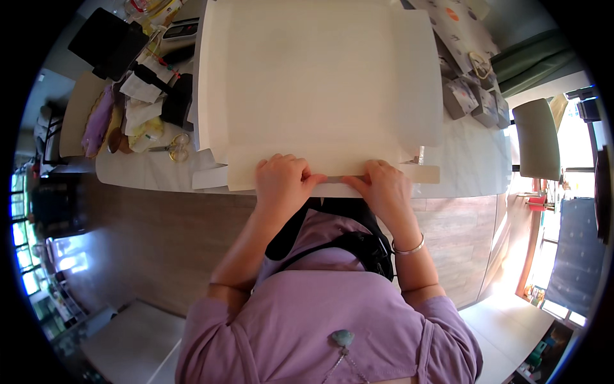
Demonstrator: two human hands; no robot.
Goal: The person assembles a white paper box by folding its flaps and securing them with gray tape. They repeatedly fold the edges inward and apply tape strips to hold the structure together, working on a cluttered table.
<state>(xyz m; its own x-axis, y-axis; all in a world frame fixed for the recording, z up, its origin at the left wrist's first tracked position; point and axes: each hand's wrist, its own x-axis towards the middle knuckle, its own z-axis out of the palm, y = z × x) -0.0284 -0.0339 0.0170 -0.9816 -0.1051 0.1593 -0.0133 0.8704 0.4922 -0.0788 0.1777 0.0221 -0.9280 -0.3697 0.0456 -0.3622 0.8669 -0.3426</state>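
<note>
Pale, marbled worktop (467,169), its near edge curving in my lens. On it, a big cream-white card sheet (307,77) lies flat, square to the person, its side margins turned up along the left and right. Its near flap (240,178) sits right at the worktop's front edge. Both hands grip that flap: left hand (281,182) and right hand (387,187), well apart, fingers curled over, thumbs aimed at each other. The knuckles cover most of the crease, so I can't judge how sharp it is. My feeling: pinch from the middle outward, with even pressure from both thumbs, or the fold may wander off its line. I'd mind the left corner tab (210,178) and right corner tab (423,173); both stick out sideways and could get bent under.
</note>
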